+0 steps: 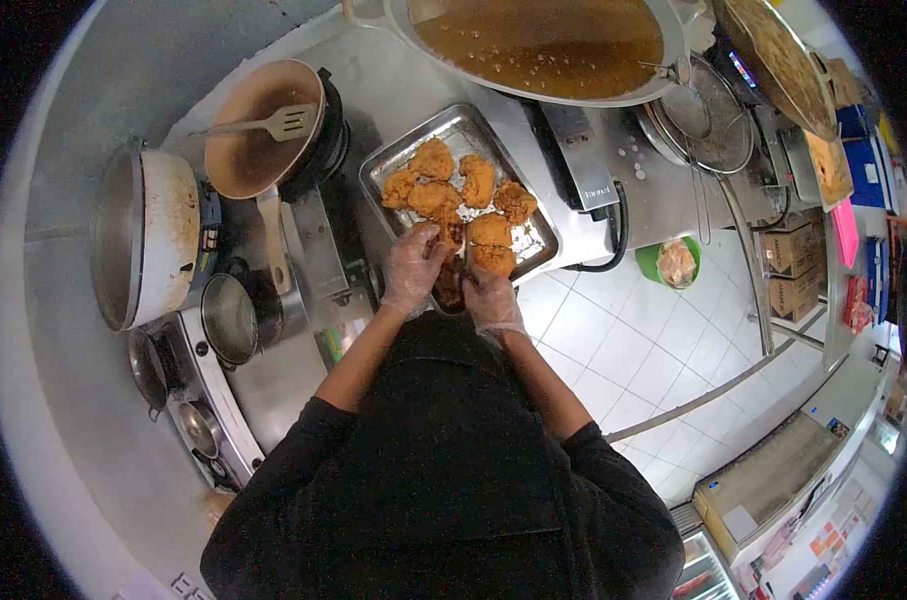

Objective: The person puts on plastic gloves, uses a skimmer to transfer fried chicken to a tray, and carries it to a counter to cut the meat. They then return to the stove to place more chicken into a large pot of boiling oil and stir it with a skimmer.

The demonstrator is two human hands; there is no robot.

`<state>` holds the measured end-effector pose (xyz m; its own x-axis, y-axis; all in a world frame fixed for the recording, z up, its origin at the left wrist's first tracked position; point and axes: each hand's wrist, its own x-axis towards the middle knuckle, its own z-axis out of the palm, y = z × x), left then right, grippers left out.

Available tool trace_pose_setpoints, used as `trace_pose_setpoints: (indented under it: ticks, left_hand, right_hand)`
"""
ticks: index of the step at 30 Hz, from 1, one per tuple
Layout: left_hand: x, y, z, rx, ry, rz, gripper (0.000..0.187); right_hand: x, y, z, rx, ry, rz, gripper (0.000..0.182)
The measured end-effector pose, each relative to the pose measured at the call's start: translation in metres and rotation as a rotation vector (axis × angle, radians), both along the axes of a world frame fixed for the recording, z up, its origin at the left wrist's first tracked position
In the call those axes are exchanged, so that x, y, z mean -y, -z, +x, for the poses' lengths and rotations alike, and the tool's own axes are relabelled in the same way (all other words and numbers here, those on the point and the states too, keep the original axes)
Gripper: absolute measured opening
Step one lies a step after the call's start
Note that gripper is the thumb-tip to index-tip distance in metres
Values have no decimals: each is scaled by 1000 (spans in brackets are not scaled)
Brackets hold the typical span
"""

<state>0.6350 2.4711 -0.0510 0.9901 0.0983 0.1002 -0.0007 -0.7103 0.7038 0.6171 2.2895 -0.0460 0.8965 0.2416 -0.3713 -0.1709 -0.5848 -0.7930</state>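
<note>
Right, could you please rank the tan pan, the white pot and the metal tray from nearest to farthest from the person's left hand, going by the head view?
From the left hand:
1. Metal tray: right at the hand, under its fingers.
2. Tan pan: left of the tray.
3. White pot: far left, beyond the pan.

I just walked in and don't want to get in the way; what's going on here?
Someone in clear gloves is handling fried food in a metal tray. Their left hand and right hand are at the near end, around some darker pieces. Golden pieces lie beyond. A wide pan of oil sits past the tray.
</note>
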Motion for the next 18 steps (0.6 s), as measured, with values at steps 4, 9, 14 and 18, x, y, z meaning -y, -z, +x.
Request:
trace_pose_setpoints:
  ticks: [4, 9, 14, 18]
  left_hand:
    - [8, -17, 2, 0, -12, -46, 26]
    - [10, -14, 6, 13, 21, 75, 26]
    - [11, -11, 7, 26, 31, 58, 22]
    - [10, -10, 8, 44, 30, 42, 19]
  right_hand:
    - [16, 8, -19, 11, 102, 114, 35]
    - [6, 3, -17, 44, 62, 103, 41]
    - [-3, 8, -10, -83, 25, 58, 43]
    - [-8, 20, -11, -72, 20, 115, 40]
